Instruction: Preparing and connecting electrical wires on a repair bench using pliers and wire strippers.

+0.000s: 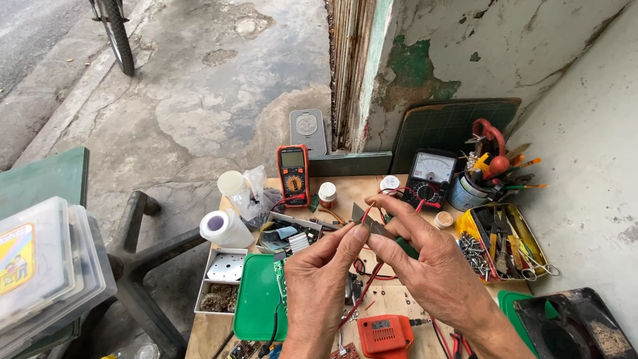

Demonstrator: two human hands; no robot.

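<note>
Over a small wooden work table [399, 302] my left hand [321, 279] and my right hand [432, 262] meet at the fingertips. Together they pinch a thin flat metal blade [369, 221] that points up and to the left. My right hand also grips a green-handled tool [407, 248], mostly hidden in the palm. Red test leads [367, 286] run under my hands. An orange digital multimeter [293, 174] and a black analogue meter [430, 178] stand at the back of the table.
A green tray [256, 299], a paper roll [224, 227], an orange tool [384, 334], a yellow tray of hand tools [508, 242] and a cup of tools [475, 186] crowd the table. Plastic boxes [40, 266] sit left; a cracked wall stands behind.
</note>
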